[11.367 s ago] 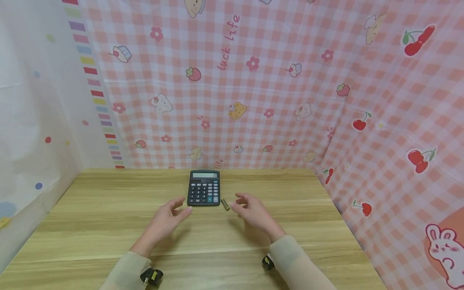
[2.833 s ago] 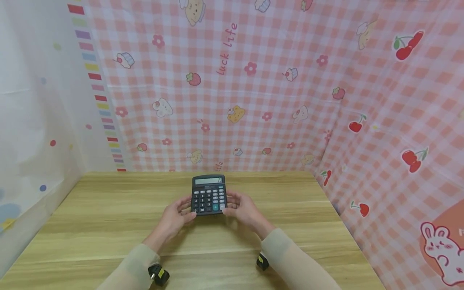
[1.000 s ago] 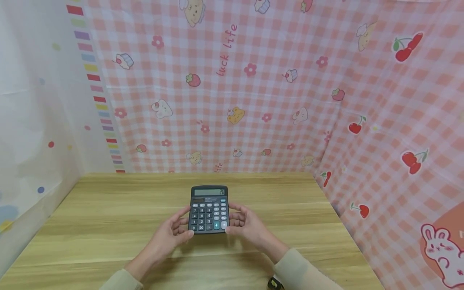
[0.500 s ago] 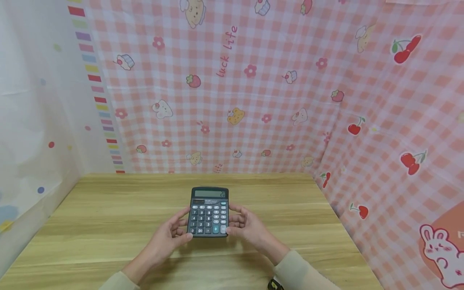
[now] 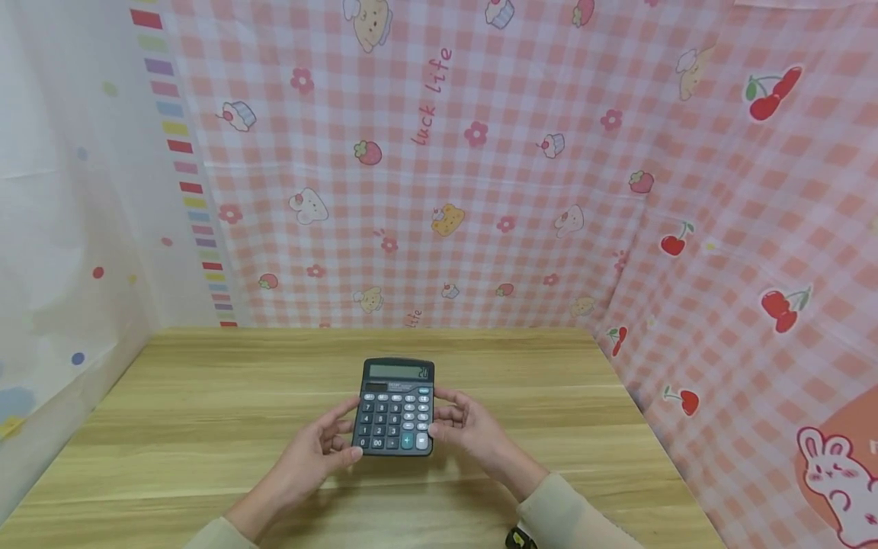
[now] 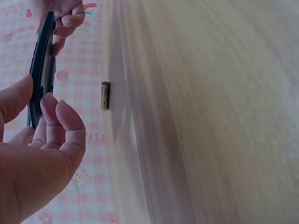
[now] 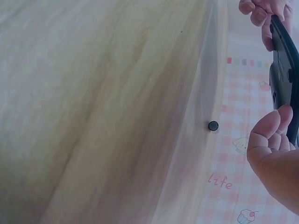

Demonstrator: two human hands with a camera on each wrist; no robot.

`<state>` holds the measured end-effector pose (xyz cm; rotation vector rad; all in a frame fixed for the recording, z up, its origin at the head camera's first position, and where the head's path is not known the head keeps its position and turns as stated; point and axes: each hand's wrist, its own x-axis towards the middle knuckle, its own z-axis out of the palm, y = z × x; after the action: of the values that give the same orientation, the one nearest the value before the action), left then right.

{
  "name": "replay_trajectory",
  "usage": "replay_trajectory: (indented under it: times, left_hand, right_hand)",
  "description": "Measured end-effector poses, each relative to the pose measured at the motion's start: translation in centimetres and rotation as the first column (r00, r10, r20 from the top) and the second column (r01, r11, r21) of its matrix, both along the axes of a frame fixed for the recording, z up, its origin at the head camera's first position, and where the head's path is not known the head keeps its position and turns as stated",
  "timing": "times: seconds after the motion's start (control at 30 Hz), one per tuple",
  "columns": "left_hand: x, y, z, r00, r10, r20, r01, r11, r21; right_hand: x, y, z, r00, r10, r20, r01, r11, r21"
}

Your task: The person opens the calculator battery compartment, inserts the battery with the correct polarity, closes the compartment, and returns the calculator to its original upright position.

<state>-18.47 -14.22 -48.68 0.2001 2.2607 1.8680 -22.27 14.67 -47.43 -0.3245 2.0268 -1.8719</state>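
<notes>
A dark calculator (image 5: 394, 408) with "20" on its display is held up off the table between both hands, its keys facing me. My left hand (image 5: 305, 457) pinches its lower left edge, thumb at the front corner and fingers behind. On the opposite edge my right hand (image 5: 473, 435) grips likewise, its thumb beside the bottom right key. The wrist views show the calculator (image 6: 43, 65) edge-on, with fingers curled against its back. Beyond it a small battery (image 6: 105, 96) lies on the table; in the head view the calculator hides it.
The wooden table (image 5: 206, 396) runs back to a pink checked cloth (image 5: 411, 191), with more cloth at the right and a white sheet (image 5: 75, 229) at the left. A black wrist device (image 5: 520, 538) shows below the right sleeve.
Earlier the calculator lay on the table beside the battery, with both hands apart from it. Both hands have since gripped and lifted it; over the last second it comes slightly nearer.
</notes>
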Motion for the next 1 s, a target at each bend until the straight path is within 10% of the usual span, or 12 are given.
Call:
replay_trajectory:
  times: [1.0]
  left_hand:
    - [0.61,-0.46,0.08,0.994,-0.110,0.028,0.107,0.992,0.072]
  right_hand:
    - [-0.16,0.39,0.66,0.988,0.010,0.154,0.004,0.996,-0.088]
